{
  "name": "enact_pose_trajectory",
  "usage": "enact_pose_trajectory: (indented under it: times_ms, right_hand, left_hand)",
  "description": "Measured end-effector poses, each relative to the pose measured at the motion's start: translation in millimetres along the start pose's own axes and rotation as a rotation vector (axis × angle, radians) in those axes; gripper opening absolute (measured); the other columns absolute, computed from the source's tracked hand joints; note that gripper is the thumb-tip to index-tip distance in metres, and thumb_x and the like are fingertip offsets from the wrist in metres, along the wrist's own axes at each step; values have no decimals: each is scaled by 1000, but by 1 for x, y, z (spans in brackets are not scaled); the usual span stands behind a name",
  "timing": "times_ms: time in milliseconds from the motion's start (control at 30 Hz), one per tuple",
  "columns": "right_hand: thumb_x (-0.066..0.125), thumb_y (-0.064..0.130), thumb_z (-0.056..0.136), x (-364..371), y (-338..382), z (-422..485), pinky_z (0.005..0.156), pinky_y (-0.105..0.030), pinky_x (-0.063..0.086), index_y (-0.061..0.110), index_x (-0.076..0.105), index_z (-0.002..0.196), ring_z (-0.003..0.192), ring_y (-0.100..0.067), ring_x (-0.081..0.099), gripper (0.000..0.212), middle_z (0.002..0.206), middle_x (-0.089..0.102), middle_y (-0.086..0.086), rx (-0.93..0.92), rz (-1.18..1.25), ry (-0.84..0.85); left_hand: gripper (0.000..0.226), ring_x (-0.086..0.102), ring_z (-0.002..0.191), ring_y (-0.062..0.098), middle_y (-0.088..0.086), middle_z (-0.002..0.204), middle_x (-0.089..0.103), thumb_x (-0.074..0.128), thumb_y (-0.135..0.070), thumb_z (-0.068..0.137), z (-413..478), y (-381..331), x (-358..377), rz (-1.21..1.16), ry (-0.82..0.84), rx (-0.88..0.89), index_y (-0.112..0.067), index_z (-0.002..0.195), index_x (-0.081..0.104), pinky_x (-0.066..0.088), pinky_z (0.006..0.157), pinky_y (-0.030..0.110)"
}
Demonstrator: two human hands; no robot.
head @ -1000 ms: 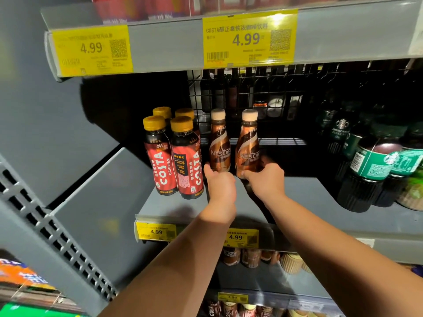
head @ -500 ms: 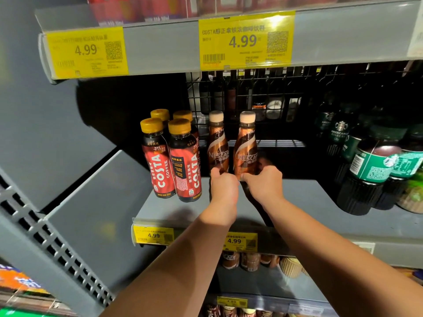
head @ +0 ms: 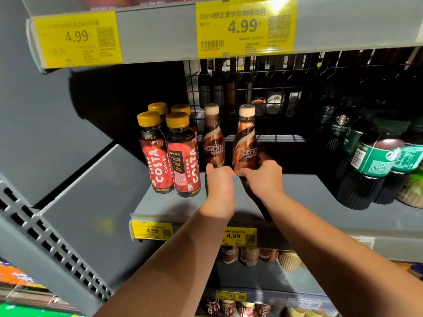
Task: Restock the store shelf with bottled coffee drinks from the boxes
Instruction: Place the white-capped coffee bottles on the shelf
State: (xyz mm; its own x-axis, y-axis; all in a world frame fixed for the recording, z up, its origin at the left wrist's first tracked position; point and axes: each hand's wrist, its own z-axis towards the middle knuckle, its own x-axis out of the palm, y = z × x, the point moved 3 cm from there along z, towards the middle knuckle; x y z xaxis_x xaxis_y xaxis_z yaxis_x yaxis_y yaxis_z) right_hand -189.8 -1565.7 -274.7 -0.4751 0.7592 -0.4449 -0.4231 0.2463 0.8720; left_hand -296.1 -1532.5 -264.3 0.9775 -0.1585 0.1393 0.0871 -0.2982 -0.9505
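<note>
Head view, the only one.

Left hand (head: 220, 187) wrapped round the foot of the left Nescafé bottle (head: 214, 143), with the thumb up its left side and the fingers curled out of sight behind. Right hand (head: 263, 178) clasping the right Nescafé bottle (head: 245, 143) low on the body, with the thumb across the front and the fingers round the far side in shadow. Both bottles upright over the front half of the shelf (head: 309, 202), just right of the Costa bottles (head: 183, 156) and well apart from the Starbucks bottles (head: 375, 161). Hard to tell whether resting on the shelf or held just above it.

Risks, by judgement:
- Likely to knock the nearest Costa bottle when sliding the left Nescafé any further left, given so little room between.
- Could topple either tall, narrow bottle by pushing back from so low a grip, or by catching a base on the shelf.
- Might clack the two together, with knuckles almost meeting in the gap.

Hidden or unclear:
- Both Nescafé bases covered by the hands.
- No boxes anywhere in view.
- Back of the shelf lost in darkness, with only dim bottle shapes behind the wire grid (head: 251, 88).
- Rear Costa pair reduced to caps.
- Price tags (head: 245, 26) blurred apart from 4.99.
- Lower shelf (head: 263, 277) crossed by both forearms, and its stock barely legible.
</note>
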Motion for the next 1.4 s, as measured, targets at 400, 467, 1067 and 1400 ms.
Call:
enact_pose_trajectory:
  times_ms: [400, 467, 1067, 1400]
  right_hand:
    - [68, 22, 81, -33, 13, -25, 73, -27, 40, 4, 63, 109, 100, -29, 60, 33, 108, 66, -13, -225, -249, -3]
    - [65, 24, 83, -43, 12, -32, 77, -30, 43, 6, 62, 110, 104, -30, 58, 33, 112, 64, -12, -235, -374, 60]
    - [53, 27, 88, -116, 24, -151, 80, -35, 47, 9, 59, 116, 107, -34, 56, 34, 116, 61, -16, -336, -758, 309]
    - [53, 29, 88, -155, -30, -256, 69, -31, 41, 10, 55, 90, 99, -35, 58, 19, 107, 63, -18, -137, -793, 326]
  left_hand:
    - [54, 47, 122, 25, 6, 139, 46, 53, -22, 88, -35, -11, -15, 664, 53, 424, -17, 139, 38, 37, 89, 29]
    - [52, 47, 122, 27, 8, 138, 46, 51, -21, 88, -45, -17, -22, 842, 47, 477, -17, 139, 40, 37, 88, 30]
    - [39, 52, 114, 33, 12, 125, 55, 51, -26, 88, -172, -8, -87, 1480, 83, 578, -13, 125, 52, 48, 88, 41]
    - [34, 52, 114, 34, 12, 125, 56, 50, -28, 88, -234, 63, -92, 1468, 320, 684, -15, 118, 57, 47, 87, 39]
